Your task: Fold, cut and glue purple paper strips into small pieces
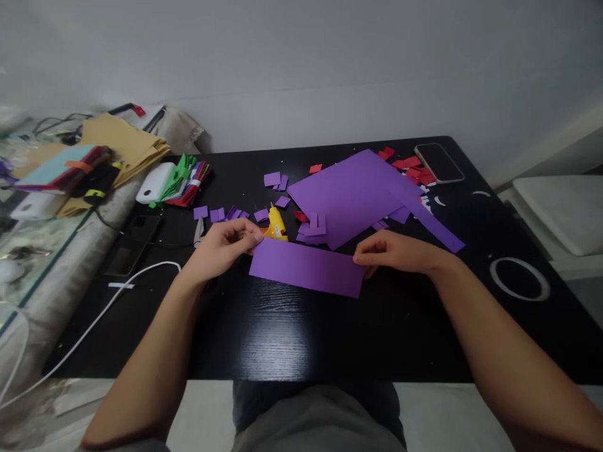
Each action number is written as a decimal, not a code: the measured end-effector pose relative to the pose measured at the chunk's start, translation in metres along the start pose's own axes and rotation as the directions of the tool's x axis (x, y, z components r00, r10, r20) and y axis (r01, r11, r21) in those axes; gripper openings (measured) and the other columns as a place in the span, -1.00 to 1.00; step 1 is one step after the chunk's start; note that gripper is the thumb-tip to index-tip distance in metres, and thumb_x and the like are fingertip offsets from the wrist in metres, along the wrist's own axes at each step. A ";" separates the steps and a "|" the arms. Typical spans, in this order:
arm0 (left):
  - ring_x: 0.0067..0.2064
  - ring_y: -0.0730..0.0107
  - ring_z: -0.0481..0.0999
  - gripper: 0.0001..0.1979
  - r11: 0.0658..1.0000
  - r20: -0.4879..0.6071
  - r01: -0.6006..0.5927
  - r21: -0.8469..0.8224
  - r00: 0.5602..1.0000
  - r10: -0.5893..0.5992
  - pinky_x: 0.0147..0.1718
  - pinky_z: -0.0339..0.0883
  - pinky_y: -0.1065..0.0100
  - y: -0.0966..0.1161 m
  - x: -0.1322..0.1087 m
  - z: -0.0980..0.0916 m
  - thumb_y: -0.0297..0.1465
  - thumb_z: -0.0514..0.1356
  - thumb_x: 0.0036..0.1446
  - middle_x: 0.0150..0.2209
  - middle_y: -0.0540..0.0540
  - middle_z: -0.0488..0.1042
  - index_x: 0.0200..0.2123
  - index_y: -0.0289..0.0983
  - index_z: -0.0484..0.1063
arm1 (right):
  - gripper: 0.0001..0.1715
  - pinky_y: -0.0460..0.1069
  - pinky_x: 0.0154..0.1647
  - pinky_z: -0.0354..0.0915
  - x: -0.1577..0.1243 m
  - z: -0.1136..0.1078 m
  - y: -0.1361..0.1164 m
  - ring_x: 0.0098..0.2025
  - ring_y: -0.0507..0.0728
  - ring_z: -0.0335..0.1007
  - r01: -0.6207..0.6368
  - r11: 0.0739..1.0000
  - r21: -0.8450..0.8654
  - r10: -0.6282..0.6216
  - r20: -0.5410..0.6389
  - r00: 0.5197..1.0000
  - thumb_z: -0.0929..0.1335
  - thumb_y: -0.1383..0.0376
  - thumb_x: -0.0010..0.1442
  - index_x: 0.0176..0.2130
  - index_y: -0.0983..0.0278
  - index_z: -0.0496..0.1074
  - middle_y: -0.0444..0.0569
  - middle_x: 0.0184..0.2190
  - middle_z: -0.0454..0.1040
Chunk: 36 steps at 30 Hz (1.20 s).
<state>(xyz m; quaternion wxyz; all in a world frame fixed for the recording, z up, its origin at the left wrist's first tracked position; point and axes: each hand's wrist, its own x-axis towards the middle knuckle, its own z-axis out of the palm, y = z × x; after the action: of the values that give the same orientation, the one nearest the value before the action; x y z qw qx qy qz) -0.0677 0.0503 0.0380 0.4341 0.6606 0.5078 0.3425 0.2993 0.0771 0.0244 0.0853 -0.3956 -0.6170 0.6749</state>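
Both hands hold a long purple paper strip just above the black table. My left hand pinches its left end, fingers closed. The strip's right end is gripped by my right hand, fingers closed too. Behind the strip lies a yellow glue gun. A large purple sheet is spread further back, with a narrow strip trailing off its right side.
Small purple squares and red scraps are scattered on the table. A phone lies at the back right, a bundle of coloured paper at the back left, a white cable and pliers on the left.
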 end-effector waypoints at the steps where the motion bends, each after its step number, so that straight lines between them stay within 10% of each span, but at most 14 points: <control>1: -0.41 0.44 0.43 -0.71 1.000 -0.007 0.003 -0.004 1.000 -0.003 -0.39 0.34 0.43 0.001 0.000 0.003 -0.17 0.33 0.20 -0.43 -0.04 0.50 -0.36 -0.29 0.53 | -0.65 0.03 -0.18 0.52 0.001 0.003 0.000 -0.32 0.11 0.59 -0.001 1.000 -0.024 0.001 0.021 1.000 0.54 0.03 0.14 -0.34 0.28 0.67 -0.05 -0.39 0.64; 10: -0.44 0.49 0.20 -0.75 1.000 0.174 -0.004 0.018 0.985 0.001 -0.42 0.13 0.44 0.001 -0.013 0.054 -0.23 0.16 0.38 -0.47 0.08 0.24 -0.29 -0.28 0.43 | -0.80 0.04 -0.10 0.43 0.017 0.066 -0.004 -0.21 0.13 0.57 0.204 0.979 -0.014 -0.200 -0.271 0.942 0.50 0.19 0.17 -0.26 0.27 0.56 -0.02 -0.28 0.63; 23: -0.42 0.49 0.28 -0.76 1.000 0.172 -0.018 -0.005 0.985 0.019 -0.43 0.15 0.44 0.002 -0.022 0.079 -0.21 0.21 0.35 -0.46 0.08 0.33 -0.25 -0.27 0.44 | -0.86 0.01 -0.22 0.33 0.020 0.082 -0.004 -0.33 0.07 0.43 0.179 0.983 0.042 -0.163 -0.250 0.954 0.44 0.25 0.15 -0.35 0.28 0.47 -0.11 -0.40 0.49; 30: -0.47 0.52 0.27 -0.76 0.995 0.122 0.029 -0.098 0.992 -0.017 -0.48 0.11 0.46 0.004 -0.014 0.062 -0.21 0.26 0.29 -0.48 0.07 0.35 -0.30 -0.28 0.46 | -0.85 -0.01 -0.23 0.30 0.019 0.077 -0.007 -0.34 0.05 0.39 0.178 0.983 0.041 -0.165 -0.212 0.963 0.44 0.23 0.15 -0.36 0.27 0.47 -0.13 -0.40 0.47; 36: -0.54 0.55 0.20 -0.78 0.992 -0.169 0.019 -0.123 0.985 -0.039 -0.55 0.02 0.48 0.005 -0.005 0.021 -0.25 0.35 0.16 -0.55 0.07 0.34 -0.38 -0.29 0.50 | -0.82 -0.03 -0.29 0.29 0.014 0.047 -0.004 -0.39 0.03 0.40 0.131 0.991 0.024 -0.123 -0.215 0.969 0.49 0.21 0.12 -0.37 0.28 0.52 -0.14 -0.45 0.50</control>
<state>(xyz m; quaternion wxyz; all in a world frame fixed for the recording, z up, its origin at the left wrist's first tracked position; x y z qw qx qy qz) -0.0479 0.0395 0.0346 0.4329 0.5939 0.5311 0.4216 0.2586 0.0504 0.0182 0.2015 -0.4235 -0.6156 0.6333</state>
